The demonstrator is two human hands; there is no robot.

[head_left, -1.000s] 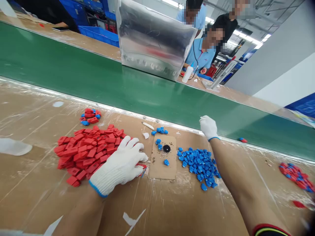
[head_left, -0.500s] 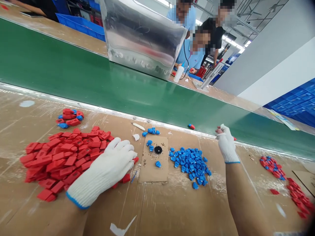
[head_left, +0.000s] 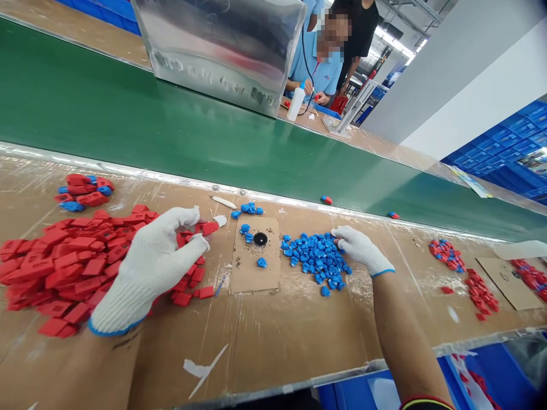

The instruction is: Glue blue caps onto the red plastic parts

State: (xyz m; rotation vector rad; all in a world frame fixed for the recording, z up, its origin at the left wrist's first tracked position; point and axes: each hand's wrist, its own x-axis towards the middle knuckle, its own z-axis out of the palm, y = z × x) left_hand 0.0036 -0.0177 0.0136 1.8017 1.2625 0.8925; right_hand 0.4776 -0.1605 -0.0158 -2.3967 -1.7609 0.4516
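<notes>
My left hand (head_left: 151, 259), in a white knit glove, pinches a red plastic piece (head_left: 209, 228) between thumb and fingers. It is over the right side of a large heap of red pieces (head_left: 81, 256). My right hand (head_left: 358, 247), gloved alike, has its fingers drawn together at the upper right edge of a pile of small blue pieces (head_left: 316, 259). What its fingertips hold, if anything, is hidden. Between the hands lies a cardboard pad (head_left: 256, 279) with a round black dish (head_left: 260, 239) and a few blue pieces on it.
Beyond the bench edge runs a green conveyor belt (head_left: 205, 142), carrying two red-and-blue joined pieces (head_left: 394, 215). More joined pieces (head_left: 88, 191) sit at far left. A metal box (head_left: 222, 51) stands across the belt, near a seated co-worker (head_left: 318, 68) and a white bottle (head_left: 296, 102).
My right hand has come left from the belt edge to the blue pile, and a joined piece now lies on the belt there. My left hand has turned and opened around a red piece.
</notes>
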